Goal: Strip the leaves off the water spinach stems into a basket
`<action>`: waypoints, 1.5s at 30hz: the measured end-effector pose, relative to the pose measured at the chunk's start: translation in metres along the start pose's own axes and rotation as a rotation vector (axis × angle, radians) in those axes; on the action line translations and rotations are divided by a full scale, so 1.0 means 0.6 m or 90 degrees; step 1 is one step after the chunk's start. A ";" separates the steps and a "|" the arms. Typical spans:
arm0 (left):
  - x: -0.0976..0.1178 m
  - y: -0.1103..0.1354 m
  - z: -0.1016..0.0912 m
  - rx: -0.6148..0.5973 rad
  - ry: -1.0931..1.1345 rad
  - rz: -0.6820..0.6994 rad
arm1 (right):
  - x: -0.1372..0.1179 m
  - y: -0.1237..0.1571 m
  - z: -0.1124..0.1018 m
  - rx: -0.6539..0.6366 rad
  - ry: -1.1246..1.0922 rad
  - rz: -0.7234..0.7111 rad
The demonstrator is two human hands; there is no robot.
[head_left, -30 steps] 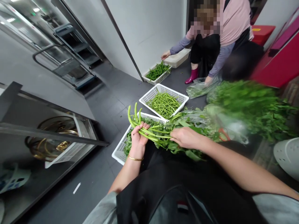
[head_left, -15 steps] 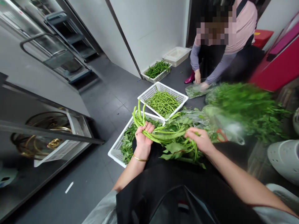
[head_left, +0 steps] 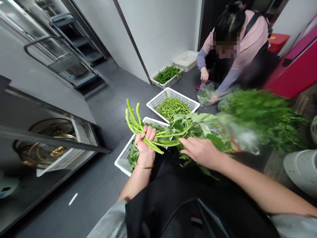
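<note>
The bare right hand [head_left: 199, 151], back uppermost, slants in from lower right to the centre, fingertips at long bright-green stems [head_left: 135, 125]; whether they pinch is unclear. Centre-left, the bare left hand [head_left: 145, 140] rises, fingers clamped around those stems. Beyond: a white perforated plastic basket [head_left: 183, 98].

Green leafy stems [head_left: 167, 143], bunched in left grip [head_left: 145, 138], several ends upward
</note>
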State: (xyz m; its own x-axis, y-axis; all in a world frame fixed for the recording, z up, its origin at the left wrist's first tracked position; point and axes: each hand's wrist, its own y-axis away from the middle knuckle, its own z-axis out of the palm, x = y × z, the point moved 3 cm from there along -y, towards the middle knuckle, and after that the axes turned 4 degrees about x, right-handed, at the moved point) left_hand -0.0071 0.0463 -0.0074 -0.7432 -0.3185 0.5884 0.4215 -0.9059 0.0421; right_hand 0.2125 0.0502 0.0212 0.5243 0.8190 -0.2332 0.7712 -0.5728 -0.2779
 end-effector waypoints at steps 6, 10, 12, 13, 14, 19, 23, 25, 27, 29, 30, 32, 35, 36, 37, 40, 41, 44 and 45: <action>-0.021 0.019 -0.014 -0.016 0.027 -0.046 | -0.014 -0.045 0.032 0.037 -0.233 -0.037; -0.020 0.012 -0.034 0.012 0.043 -0.042 | 0.087 0.039 -0.010 0.306 -0.383 0.340; -0.012 0.006 -0.038 0.010 0.046 -0.042 | 0.120 0.081 -0.032 0.298 -0.360 0.404; -0.009 0.004 -0.038 0.009 0.047 -0.044 | 0.126 0.094 -0.041 0.247 -0.343 0.388; -0.006 0.003 -0.036 0.008 0.049 -0.042 | 0.125 0.101 -0.048 0.185 -0.319 0.354; -0.008 0.009 -0.017 0.024 0.037 -0.042 | 0.043 0.052 -0.039 0.066 -0.043 0.120; -0.010 0.022 -0.006 -0.012 0.040 -0.088 | -0.006 -0.025 0.005 -0.020 0.121 0.020; -0.001 0.023 -0.011 -0.034 0.082 -0.085 | -0.005 -0.030 0.009 -0.049 0.109 -0.018; 0.014 0.018 -0.024 -0.035 0.117 -0.054 | 0.003 -0.009 -0.005 0.010 0.031 -0.071; 0.025 0.012 -0.040 -0.017 0.109 -0.021 | 0.015 0.024 -0.025 0.119 -0.045 -0.081; 0.028 0.009 -0.047 -0.006 0.090 -0.010 | 0.020 0.037 -0.033 0.163 -0.055 -0.066; 0.027 0.005 -0.053 0.013 0.047 -0.002 | 0.023 0.048 -0.036 0.206 -0.014 -0.017; 0.013 0.008 -0.046 0.017 0.031 -0.021 | 0.012 0.018 -0.020 0.172 0.083 0.015; 0.007 0.010 -0.041 0.014 0.038 -0.031 | 0.009 0.002 -0.013 0.142 0.099 0.010; 0.003 0.013 -0.037 0.012 0.047 -0.043 | 0.007 -0.013 -0.007 0.106 0.106 -0.003; -0.007 0.016 -0.035 0.007 0.036 -0.106 | 0.015 -0.035 0.001 -0.007 0.086 -0.059; -0.010 0.017 -0.038 0.006 0.007 -0.146 | 0.023 -0.032 -0.002 -0.029 0.072 -0.069; -0.019 0.018 -0.052 -0.003 -0.127 -0.287 | 0.050 -0.011 -0.023 -0.035 0.043 -0.064; -0.021 0.018 -0.055 -0.011 -0.168 -0.320 | 0.058 -0.003 -0.031 -0.028 0.038 -0.057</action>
State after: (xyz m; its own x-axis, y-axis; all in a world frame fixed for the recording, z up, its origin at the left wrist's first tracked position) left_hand -0.0106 0.0315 -0.0413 -0.6942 0.2313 0.6816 0.0398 -0.9332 0.3572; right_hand 0.2362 0.0803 0.0311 0.4724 0.8680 -0.1529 0.8304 -0.4965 -0.2530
